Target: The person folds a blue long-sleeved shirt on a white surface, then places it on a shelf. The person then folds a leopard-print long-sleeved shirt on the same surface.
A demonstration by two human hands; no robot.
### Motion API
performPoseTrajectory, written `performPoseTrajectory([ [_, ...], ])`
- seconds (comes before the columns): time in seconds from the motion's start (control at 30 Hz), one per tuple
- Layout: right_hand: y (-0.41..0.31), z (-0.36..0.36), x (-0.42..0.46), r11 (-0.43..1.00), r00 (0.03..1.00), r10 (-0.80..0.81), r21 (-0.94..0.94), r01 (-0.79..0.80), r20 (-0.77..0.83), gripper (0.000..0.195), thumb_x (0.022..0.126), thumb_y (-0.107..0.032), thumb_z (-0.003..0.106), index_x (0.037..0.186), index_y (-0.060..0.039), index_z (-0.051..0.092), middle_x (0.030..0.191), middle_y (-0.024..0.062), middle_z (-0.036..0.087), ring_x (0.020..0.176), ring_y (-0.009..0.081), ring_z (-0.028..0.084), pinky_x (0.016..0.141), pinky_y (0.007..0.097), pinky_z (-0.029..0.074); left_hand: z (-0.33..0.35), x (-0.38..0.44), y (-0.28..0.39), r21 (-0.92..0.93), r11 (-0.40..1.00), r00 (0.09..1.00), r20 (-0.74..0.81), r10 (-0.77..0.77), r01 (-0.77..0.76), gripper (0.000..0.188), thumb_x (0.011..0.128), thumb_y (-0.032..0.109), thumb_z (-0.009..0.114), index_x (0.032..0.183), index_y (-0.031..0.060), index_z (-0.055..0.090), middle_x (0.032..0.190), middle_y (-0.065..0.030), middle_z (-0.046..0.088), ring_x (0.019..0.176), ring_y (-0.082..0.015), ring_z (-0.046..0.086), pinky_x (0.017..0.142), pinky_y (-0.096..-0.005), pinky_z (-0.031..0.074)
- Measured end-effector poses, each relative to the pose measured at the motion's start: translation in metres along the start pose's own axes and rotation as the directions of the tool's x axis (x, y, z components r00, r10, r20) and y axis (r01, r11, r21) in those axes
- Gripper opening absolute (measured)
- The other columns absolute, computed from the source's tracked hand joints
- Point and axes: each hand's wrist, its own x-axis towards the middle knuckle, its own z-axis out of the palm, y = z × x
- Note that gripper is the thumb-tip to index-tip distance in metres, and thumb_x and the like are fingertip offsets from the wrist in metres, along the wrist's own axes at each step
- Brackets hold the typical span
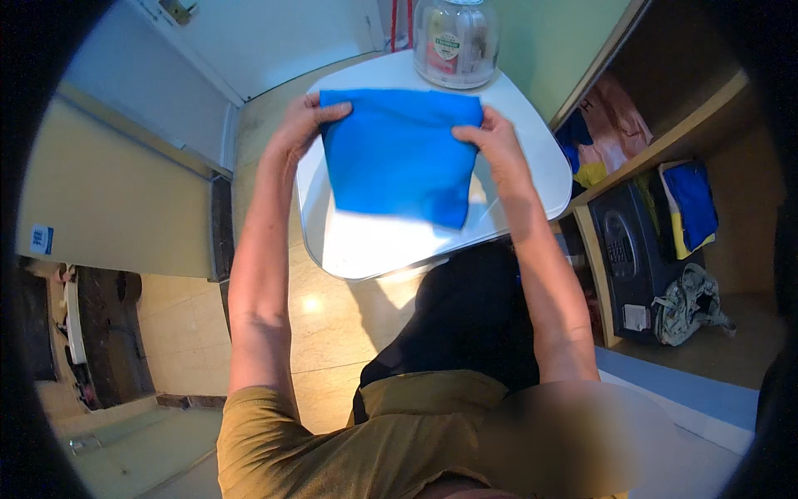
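A blue piece of fabric (399, 156), seemingly folded, is stretched between my two hands over a small white table (536, 156). My left hand (312, 121) pinches its upper left corner, with the thumb on the near face. At the upper right corner, my right hand (489, 137) grips the cloth between thumb and fingers. The fabric's lower edge hangs loose above the tabletop; whether it touches the table cannot be told. The fingertips behind the cloth are hidden.
A clear jar with a white lid (457, 53) stands at the table's far edge. To the right, shelves hold a dark safe (623, 249), folded clothes (692, 199) and a camouflage-patterned fabric item (689, 309). A yellowish panel (124, 187) stands at left.
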Motion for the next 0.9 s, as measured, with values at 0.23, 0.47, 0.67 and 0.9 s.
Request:
performPoseTrajectory([
  [0.23,-0.033,-0.028,-0.012,0.582,0.68,-0.732,-0.559,0.59,-0.045,0.023,0.074,0.0,0.067,0.092,-0.0067,0.054,0.095,0.011,0.061,0.091,0.03,0.059,0.078,0.0373,0.047,0.015,-0.026,0.034,0.136,0.898,0.908,0.072,0.413,-0.419,0.032,0.071,-0.012,0.07,0.096,0.0064,0.064,0.097,-0.0022,0.063,0.099,-0.0153,0.06,0.091,-0.0318,0.051],
  [0.47,0.077,-0.064,-0.097,0.393,0.829,-0.511,-0.796,0.461,0.228,0.011,0.078,0.005,0.054,0.084,-0.0032,0.052,0.106,0.0148,0.061,0.102,0.0361,0.055,0.085,0.0431,0.044,0.045,-0.087,-0.103,0.597,0.698,0.914,0.177,0.365,-0.394,0.05,0.06,-0.014,0.062,0.106,0.0074,0.062,0.096,-0.0053,0.062,0.096,-0.024,0.056,0.094,-0.0363,0.042],
  [0.67,0.056,-0.052,-0.101,0.452,0.855,-0.519,-0.841,0.296,0.022,0.011,0.08,0.004,0.054,0.085,-0.0026,0.062,0.11,0.0147,0.062,0.106,0.0343,0.056,0.091,0.0426,0.045,0.049,-0.098,-0.083,0.63,0.668,0.857,-0.007,0.515,-0.396,0.036,0.072,0.0,0.061,0.108,0.005,0.061,0.1,-0.0098,0.062,0.099,-0.026,0.056,0.092,-0.0373,0.042],
  [0.9,0.072,0.002,-0.085,0.239,0.89,-0.395,-0.911,0.337,0.226,0.044,0.09,-0.021,0.062,0.132,-0.0095,0.054,0.141,0.0152,0.046,0.137,0.0317,0.036,0.109,0.0504,0.032,0.109,-0.094,-0.11,0.807,0.451,0.821,0.073,0.566,-0.382,0.029,0.08,0.018,0.067,0.105,0.0031,0.062,0.096,-0.0141,0.058,0.091,-0.0323,0.053,0.079,-0.0418,0.04],
])
